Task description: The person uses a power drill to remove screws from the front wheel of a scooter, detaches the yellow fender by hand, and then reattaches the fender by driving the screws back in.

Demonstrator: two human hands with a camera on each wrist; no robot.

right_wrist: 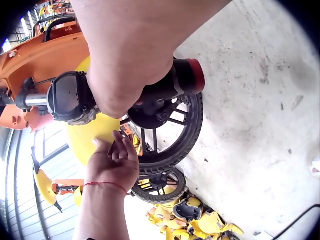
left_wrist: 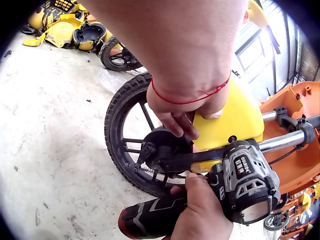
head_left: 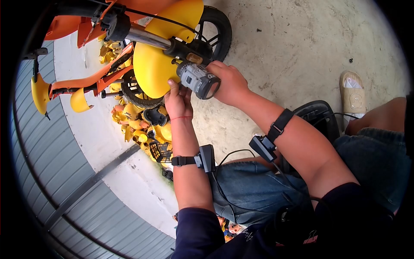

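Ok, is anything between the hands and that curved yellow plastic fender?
Nothing visible blocks the left hand; it touches the fender directly. Between the right hand and the fender is the grey-and-black power drill it grips.

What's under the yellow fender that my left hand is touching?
A black spoked wheel shows partly beyond the yellow fender; whatever the fender and your left hand cover can't be seen.

The right hand [head_left: 230, 82] grips the drill [head_left: 196, 80] by its handle, fingers curled round and the right arm [head_left: 297, 144] slanting back from the tool. Just beside the drill, the left hand [head_left: 178, 102] has its thumb set apart from its bent fingers, and the left arm [head_left: 189, 185] reaches nearly straight towards the drill.
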